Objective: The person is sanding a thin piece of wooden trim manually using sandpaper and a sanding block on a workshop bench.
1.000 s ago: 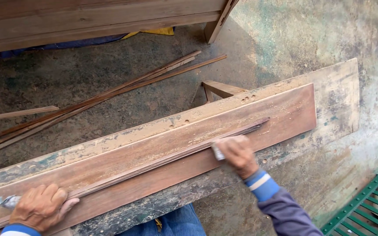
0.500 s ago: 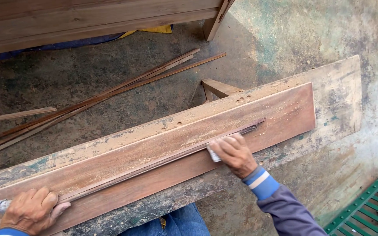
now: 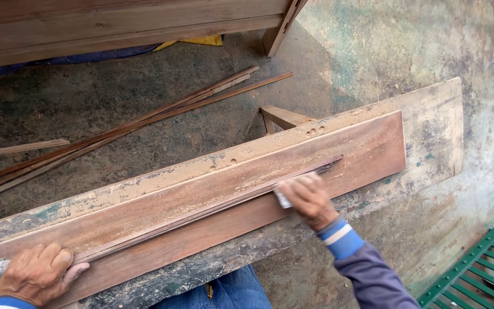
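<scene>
On the reddish board, right hand grip around a pale pad, left hand pressing a thin strip.

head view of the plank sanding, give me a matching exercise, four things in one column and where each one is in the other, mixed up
Things:
1. left hand
2. right hand
3. loose wooden strips
4. green plastic crate

Places:
A. lower right corner, on the floor
B. pressing a pale sanding pad on the thin strip, mid-plank
C. on the concrete floor beyond the bench
D. holding down the near end of the thin strip, lower left

Pairs: 1-D, 2-B, 3-C, 4-A
</scene>
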